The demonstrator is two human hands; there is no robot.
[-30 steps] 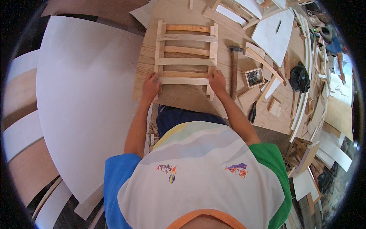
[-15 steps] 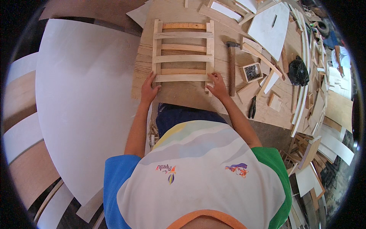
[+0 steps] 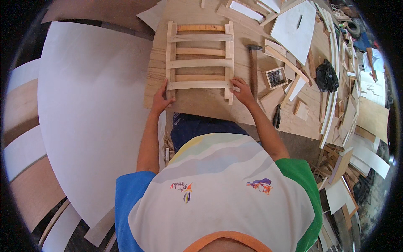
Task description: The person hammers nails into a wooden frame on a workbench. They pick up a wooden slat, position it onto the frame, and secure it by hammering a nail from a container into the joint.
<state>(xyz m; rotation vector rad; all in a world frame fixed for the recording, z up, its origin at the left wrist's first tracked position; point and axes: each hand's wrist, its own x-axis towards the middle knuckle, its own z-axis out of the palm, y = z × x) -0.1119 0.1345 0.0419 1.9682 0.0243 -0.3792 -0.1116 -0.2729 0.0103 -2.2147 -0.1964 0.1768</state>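
On the plywood-topped table in front of me lies a slatted wooden frame: two pale side rails joined by several crosswise slats, some on top and some lower. My left hand holds the near end of the left rail, its fingers along the outer side and its thumb at the front. At the right rail, my right hand has its bent fingers and thumb at the end of the nearest slat. A bit of pale wood shows by those fingertips. Just right of this hand lies a hammer with a wooden handle.
A small wooden box of nails, dark-handled pliers, a black plastic bag and wood offcuts lie to the right. A large white panel stretches along the left. Long strips run down the table's right side.
My right hand has shifted slightly outward, its thumb coming off the near end of the right rail. The frame sits about where it was; the whole view has moved slightly.
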